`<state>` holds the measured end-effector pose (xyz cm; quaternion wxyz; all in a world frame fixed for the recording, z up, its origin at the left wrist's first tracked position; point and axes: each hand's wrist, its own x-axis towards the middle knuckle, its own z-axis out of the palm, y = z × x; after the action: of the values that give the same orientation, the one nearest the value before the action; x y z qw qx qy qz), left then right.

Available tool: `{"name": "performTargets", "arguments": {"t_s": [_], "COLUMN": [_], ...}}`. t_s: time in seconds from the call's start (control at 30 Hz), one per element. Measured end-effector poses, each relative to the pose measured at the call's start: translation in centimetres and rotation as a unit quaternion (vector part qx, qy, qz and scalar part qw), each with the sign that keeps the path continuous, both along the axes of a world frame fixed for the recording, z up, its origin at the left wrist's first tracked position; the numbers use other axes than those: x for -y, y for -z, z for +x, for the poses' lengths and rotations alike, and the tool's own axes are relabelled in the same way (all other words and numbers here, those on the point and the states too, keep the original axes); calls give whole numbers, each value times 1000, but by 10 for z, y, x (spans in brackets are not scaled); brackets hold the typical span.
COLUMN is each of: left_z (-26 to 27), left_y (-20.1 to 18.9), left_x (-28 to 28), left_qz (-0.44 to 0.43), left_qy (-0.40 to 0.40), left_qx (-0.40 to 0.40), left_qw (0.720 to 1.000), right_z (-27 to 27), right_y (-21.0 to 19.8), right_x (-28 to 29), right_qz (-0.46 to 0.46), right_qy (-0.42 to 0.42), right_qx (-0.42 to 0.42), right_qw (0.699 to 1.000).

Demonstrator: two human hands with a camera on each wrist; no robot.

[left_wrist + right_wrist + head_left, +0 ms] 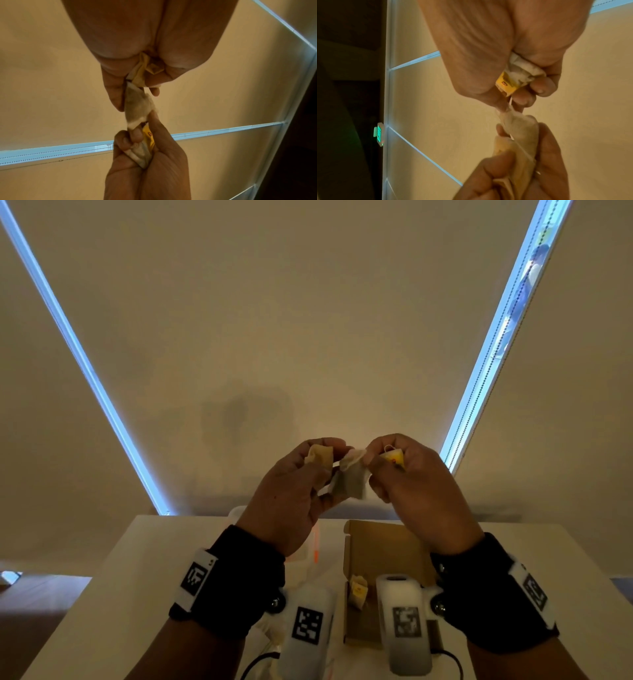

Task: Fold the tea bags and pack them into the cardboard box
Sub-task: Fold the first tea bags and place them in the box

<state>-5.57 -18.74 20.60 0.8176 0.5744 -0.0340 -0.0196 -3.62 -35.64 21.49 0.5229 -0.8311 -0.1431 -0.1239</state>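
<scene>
Both hands are raised above the table. A grey-brown tea bag (351, 479) hangs between them. My left hand (327, 474) grips its lower part and also holds a second, yellowish tea bag (320, 455) in its curled fingers. My right hand (376, 470) pinches the hanging bag's top by the string. It also holds a yellow tag (394, 457) with a folded bag (523, 70) against its palm. The open cardboard box (387, 546) lies on the table below, and a folded tea bag (358, 590) with a yellow tag lies inside it.
A clear plastic container (301, 563) with an orange mark stands left of the box on the white table (137, 594). Pale window blinds (308, 337) fill the background. The table's left edge drops to a darker floor (41, 611).
</scene>
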Motion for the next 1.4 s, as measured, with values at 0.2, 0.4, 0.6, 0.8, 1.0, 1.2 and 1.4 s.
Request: {"name": "performTargets", "arguments": {"t_s": [0.2, 0.4, 0.6, 0.8, 1.0, 1.2, 1.4], "left_z": [0, -6, -12, -11, -7, -4, 6], "left_y": [4, -1, -7, -8, -13, -14, -13], "left_x": [-9, -10, -3, 1, 0, 0, -3], "left_qz": [-70, -23, 184, 185, 212, 161, 182], "left_qy": [-45, -64, -59, -83, -104, -93, -113], "left_qx": [-60, -10, 147, 173, 199, 185, 183], "left_qw": [995, 998, 970, 964, 951, 965, 959], "right_z": [-4, -11, -15, -16, -17, -12, -7], "right_y": [-12, -17, -13, -13, -21, -19, -20], "right_x": [13, 16, 11, 12, 7, 8, 1], "right_qz": [77, 51, 36, 66, 59, 46, 55], "right_qy": [-10, -35, -73, -44, -55, -45, -24], "right_qx": [23, 28, 27, 33, 34, 46, 53], "right_qw": [997, 998, 996, 996, 996, 997, 997]}}
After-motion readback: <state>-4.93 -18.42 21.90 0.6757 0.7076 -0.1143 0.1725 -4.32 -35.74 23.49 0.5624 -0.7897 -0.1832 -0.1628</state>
